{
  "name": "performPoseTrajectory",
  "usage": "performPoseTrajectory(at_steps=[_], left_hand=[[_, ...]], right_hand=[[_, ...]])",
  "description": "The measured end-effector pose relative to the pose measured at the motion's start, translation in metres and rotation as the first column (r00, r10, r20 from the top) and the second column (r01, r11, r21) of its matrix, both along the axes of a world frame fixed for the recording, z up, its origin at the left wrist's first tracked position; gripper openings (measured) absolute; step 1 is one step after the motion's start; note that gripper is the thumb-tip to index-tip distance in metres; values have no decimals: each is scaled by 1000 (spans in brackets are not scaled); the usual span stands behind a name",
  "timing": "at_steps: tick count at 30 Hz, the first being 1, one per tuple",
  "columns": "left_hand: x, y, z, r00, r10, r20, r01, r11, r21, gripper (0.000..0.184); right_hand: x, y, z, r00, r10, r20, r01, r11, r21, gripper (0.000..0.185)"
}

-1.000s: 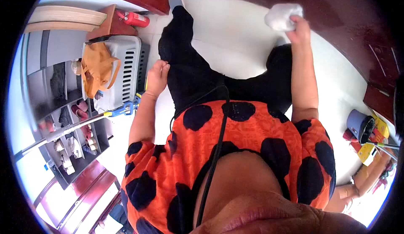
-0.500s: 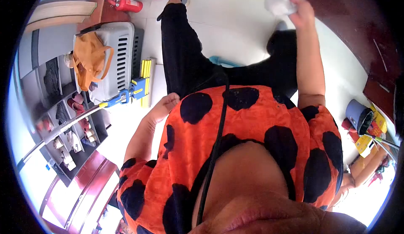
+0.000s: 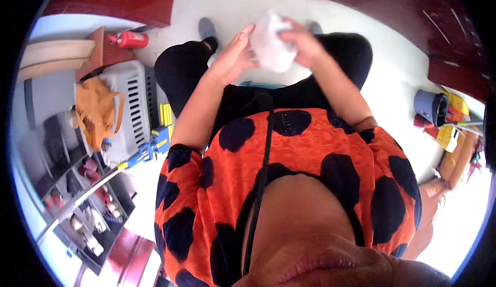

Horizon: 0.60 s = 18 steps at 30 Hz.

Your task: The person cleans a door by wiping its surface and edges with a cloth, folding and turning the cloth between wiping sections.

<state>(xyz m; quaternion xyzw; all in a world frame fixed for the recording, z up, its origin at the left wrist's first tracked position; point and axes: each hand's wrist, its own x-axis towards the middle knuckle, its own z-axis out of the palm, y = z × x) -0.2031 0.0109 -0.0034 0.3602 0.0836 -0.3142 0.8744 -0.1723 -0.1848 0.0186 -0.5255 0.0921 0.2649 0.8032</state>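
Over pale floor, right hand clamps grip on white bundle, left hand alongside, grip apart; grey crate, red extinguisher leftward.

loads of room for the right hand out over the pale floor past the right knee from where I'm standing, up to the bin | left's cramped, mop and grey carrier in the way | dark red panel blocks the front
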Motion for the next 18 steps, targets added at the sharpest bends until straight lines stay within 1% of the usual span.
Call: performPoseTrajectory(at_steps=[1,2,3,4,5,7,8,9,10,11,12,13,14,15,16,17,18], left_hand=[[1,-11,-11,1000,-18,12,19,999,-26,60],[-1,-20,-25,998,-13,56,8,995,95,55],[-5,-26,-40,995,-9,97,-12,976,216,50],[-11,-29,-55,995,64,77,-76,982,172,45],[-14,-30,-65,995,49,83,-62,986,157,45],[-16,-30,-78,984,159,-86,-159,987,5,40],[-14,-30,-79,973,206,-106,-205,979,21,37],[-11,-29,-80,973,207,-104,-207,978,8,37],[-9,-29,-81,973,219,-79,-221,975,-11,35],[-8,-27,-83,971,234,-57,-236,971,-27,34],[-6,-27,-91,968,245,-61,-247,969,-30,34],[-4,-28,-101,965,259,-43,-260,965,-21,33],[-4,-30,-110,961,275,-22,-276,961,-12,32],[-7,-35,-116,955,295,-17,-295,955,-14,32],[-11,-43,-121,944,325,-64,-321,945,60,32],[-12,-45,-121,929,355,-107,-341,931,131,31],[-9,-40,-101,927,356,-120,-343,932,119,36]], right_hand=[[-8,3,-21,994,52,92,-39,990,-136,61],[-15,5,-22,960,161,227,-31,873,-486,67],[-22,0,-20,898,305,319,-6,731,-682,69],[-31,-6,-22,884,318,344,49,667,-743,67],[-39,-15,-26,868,333,368,108,597,-795,65],[-53,-47,-20,895,197,400,273,467,-841,46],[-59,-67,-15,875,212,436,363,309,-879,34],[-66,-90,-10,852,238,467,444,145,-884,24],[-75,-113,-10,797,299,525,559,-37,-828,18],[-84,-134,-13,821,255,510,552,-129,-824,19],[-93,-158,-23,806,274,524,584,-223,-781,24],[-103,-154,-12,902,107,419,432,-275,-859,29],[-112,-167,-22,956,31,292,284,-358,-890,32],[-120,-185,-40,984,-3,177,165,-351,-922,36],[-127,-209,-70,992,-48,117,94,-342,-935,41],[-153,-217,-103,984,-154,95,41,-322,-946,44],[-148,-214,-106,981,-177,85,33,-277,-960,45]])
